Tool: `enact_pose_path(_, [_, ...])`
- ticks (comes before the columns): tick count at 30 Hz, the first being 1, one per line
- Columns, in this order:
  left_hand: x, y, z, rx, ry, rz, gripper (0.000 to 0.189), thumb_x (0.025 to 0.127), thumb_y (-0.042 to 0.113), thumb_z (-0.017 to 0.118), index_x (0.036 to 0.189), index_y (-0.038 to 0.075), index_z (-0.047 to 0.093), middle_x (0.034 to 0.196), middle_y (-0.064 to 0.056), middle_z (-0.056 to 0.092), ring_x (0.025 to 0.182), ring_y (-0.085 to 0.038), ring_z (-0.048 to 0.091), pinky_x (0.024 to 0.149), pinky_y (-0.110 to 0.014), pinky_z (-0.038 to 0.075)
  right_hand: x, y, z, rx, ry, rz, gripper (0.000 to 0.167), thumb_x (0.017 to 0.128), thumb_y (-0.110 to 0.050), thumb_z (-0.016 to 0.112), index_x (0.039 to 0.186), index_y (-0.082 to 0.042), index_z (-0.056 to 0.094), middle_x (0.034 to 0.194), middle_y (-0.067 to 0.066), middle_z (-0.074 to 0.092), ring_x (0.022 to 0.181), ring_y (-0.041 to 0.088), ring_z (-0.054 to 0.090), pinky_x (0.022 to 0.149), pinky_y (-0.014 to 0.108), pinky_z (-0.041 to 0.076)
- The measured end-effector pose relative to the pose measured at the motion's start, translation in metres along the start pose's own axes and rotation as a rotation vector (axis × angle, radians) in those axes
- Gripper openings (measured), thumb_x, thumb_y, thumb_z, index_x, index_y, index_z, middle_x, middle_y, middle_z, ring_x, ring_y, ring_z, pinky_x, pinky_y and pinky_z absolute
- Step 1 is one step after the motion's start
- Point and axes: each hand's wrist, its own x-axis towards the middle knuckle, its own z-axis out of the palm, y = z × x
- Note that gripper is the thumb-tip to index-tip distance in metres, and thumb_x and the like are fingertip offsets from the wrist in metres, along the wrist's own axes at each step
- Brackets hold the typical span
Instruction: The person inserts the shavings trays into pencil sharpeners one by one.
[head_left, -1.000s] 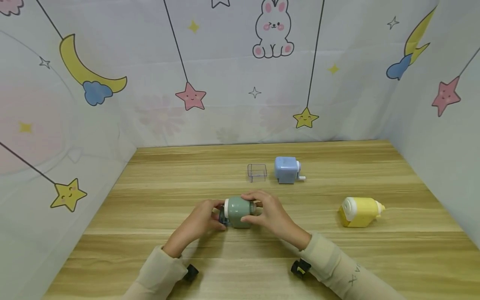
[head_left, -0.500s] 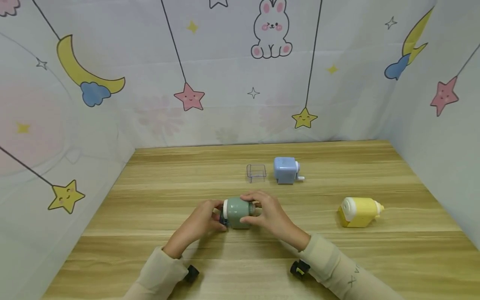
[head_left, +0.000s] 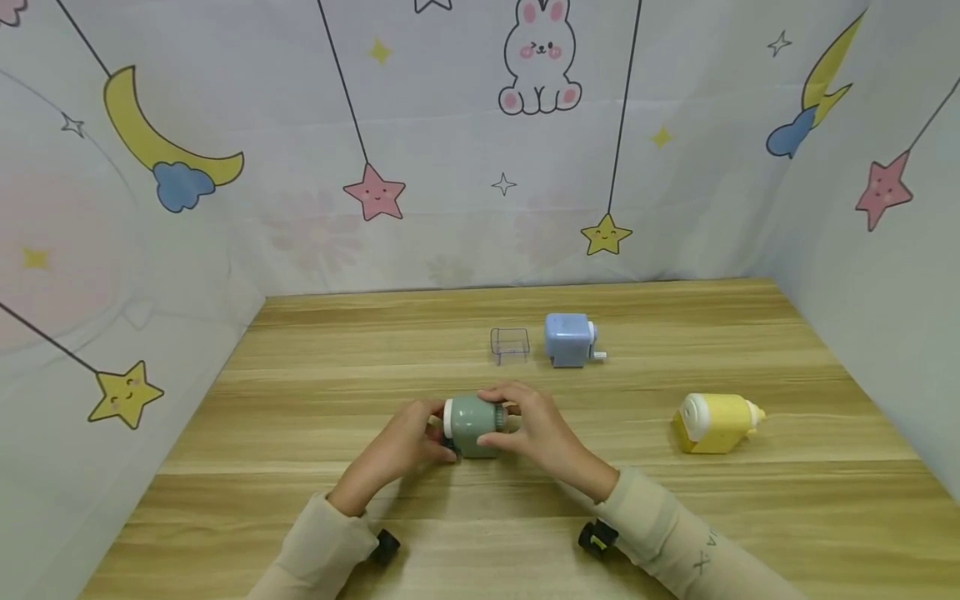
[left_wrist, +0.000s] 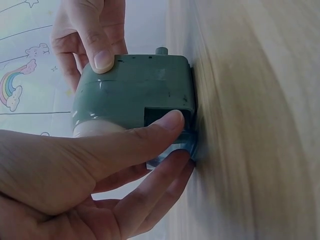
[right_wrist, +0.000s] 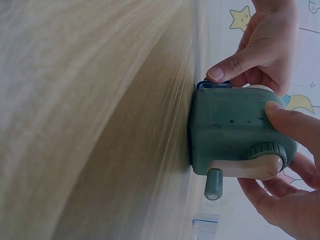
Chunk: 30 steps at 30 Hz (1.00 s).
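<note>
A green crank pencil sharpener (head_left: 472, 427) stands on the table between both hands. My right hand (head_left: 536, 429) grips its body from the crank side, thumb on the near face and fingers on the far side. On the opposite side, my left hand (head_left: 401, 442) pinches a see-through blue shavings drawer (right_wrist: 216, 85) between thumb and fingers. The drawer sits mostly inside the slot at the sharpener's base, with its outer end still showing in the left wrist view. In the right wrist view the cream crank arm (right_wrist: 245, 167) and its green knob point toward the camera.
Behind the hands stands a blue crank sharpener (head_left: 568, 340), with a clear loose drawer (head_left: 512, 345) to its left. A yellow sharpener (head_left: 716, 423) stands at the right on the wooden table (head_left: 337, 350). Printed white cloth (head_left: 450, 150) encloses the back and sides.
My left hand has moved slightly toward the sharpener, and less of the drawer shows outside the slot. The right hand keeps its grip. The head view has shifted a little.
</note>
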Motion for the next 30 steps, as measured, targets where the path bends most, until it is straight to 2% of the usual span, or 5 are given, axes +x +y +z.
enact_pose_path(5, [0.0001,0.0012,-0.0004,0.010,0.001,0.008,0.051,0.070,-0.008,0.087,0.115,-0.008,0.064,0.104,-0.013,0.068,0.081,-0.019,0.068,0.068,-0.029,0.058,0.0003,-0.0001,-0.0003,0.000,-0.001,0.000,0.051,0.075,-0.001,0.086,0.122,0.004,0.066,0.124,0.014,0.064,0.114,0.029,0.060,0.091,0.032,0.055])
enact_pose_path(22, [0.0017,0.0013,0.0000,-0.058,-0.031,0.013,0.053,0.071,-0.010,0.085,0.118,-0.010,0.060,0.112,-0.019,0.065,0.089,-0.024,0.070,0.072,-0.030,0.059,0.0005,0.0003,0.0001,-0.005,0.002,0.005,0.051,0.075,-0.002,0.086,0.123,0.003,0.066,0.123,0.013,0.064,0.113,0.028,0.061,0.090,0.033,0.055])
enact_pose_path(30, [0.0028,0.0012,-0.0014,-0.012,-0.037,0.027,0.056,0.071,-0.004,0.088,0.120,-0.008,0.061,0.109,-0.014,0.066,0.086,-0.020,0.069,0.071,-0.031,0.058,0.0002,0.0005,0.0001,-0.002,0.002,0.009,0.052,0.075,-0.002,0.086,0.123,0.003,0.066,0.124,0.013,0.064,0.113,0.028,0.061,0.091,0.033,0.055])
